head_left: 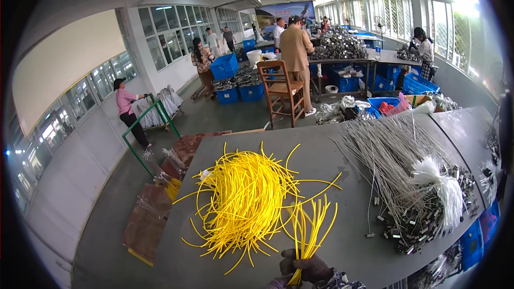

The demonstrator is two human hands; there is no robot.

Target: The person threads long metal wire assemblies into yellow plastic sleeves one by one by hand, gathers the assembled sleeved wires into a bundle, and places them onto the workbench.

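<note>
Head view, looking down over a grey table [332,160]: a gloved hand [305,268] at the lower edge grips a small bunch of yellow tubes [309,227], thin, glossy, cut to similar lengths, fanning upward and slightly apart above the fingers [292,262]. Lower ends of the bunch poke out below the fist. Fingers curled tight around the bunch in a dark glove, knuckles up, wrist coming in from the bottom edge with a patterned sleeve [337,282] just right of it. Which hand this is cannot be told for sure; it reads as one fist, possibly two hands close together, the second not clearly separable. Just left of and above the fingers lies a big loose pile of yellow tubes [243,198], tangled, curving, with stray ends sticking out on all sides, flat on the table and nearly touching the held bunch. Well to the right of the fingers, a heap of thin grey metal wires [391,155] with small metal end fittings [415,225], and a white bundle of ties [444,190] lying across it. Beyond the table, far above the fingers, a wooden chair [280,88], blue crates [225,67], and several people standing at other tables; one person in pink [127,107] pushes a green cart [152,115] at left.
</note>
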